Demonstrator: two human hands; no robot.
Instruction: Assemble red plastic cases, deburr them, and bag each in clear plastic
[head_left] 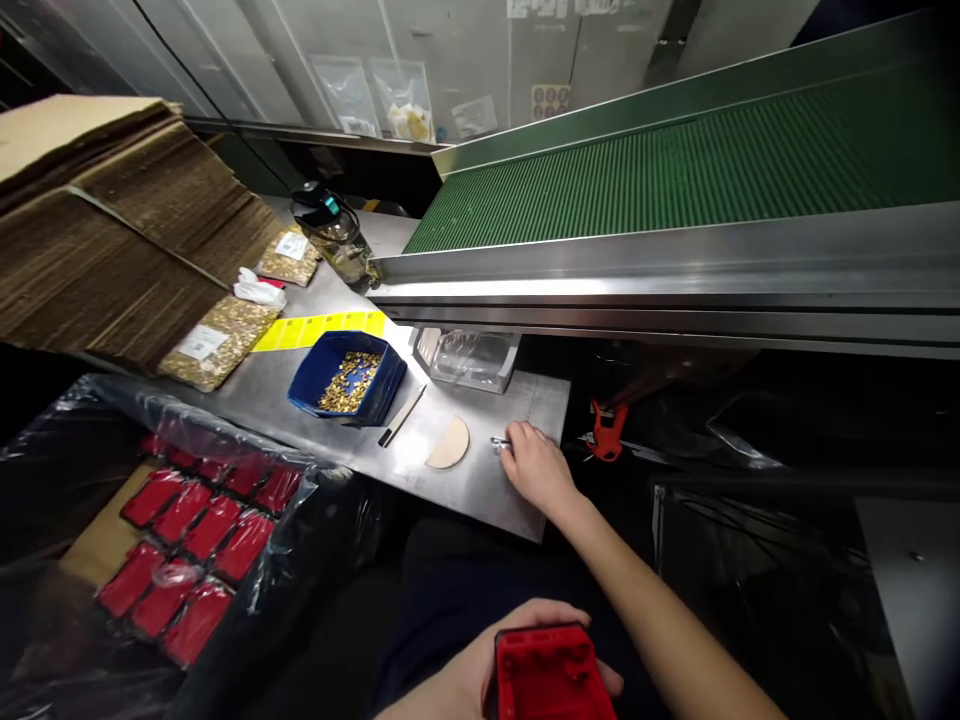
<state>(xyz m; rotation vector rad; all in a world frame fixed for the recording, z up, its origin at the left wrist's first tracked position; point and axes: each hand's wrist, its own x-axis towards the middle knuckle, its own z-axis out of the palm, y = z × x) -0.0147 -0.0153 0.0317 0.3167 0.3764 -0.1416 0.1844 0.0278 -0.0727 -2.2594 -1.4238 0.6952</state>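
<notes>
My left hand (pixel 480 665) is low in the view, near my lap, closed round a red plastic case (pixel 551 672). My right hand (pixel 534 467) reaches out onto the metal table (pixel 315 385), its fingers pinched on a small silvery tool (pixel 499 442). A tan half-round piece (pixel 450 444) lies just left of that hand. Farther left stands a blue tray (pixel 349 377) with several small gold parts, and a thin dark stick (pixel 402 415) lies beside it.
A box lined with black plastic holds several red cases (pixel 191 550) at the lower left. Flattened cardboard (pixel 112 230) is stacked at the back left, with bags of gold parts (pixel 217 342). A green conveyor (pixel 675 175) runs across the right. A clear container (pixel 469 358) and a bottle (pixel 334 232) stand behind.
</notes>
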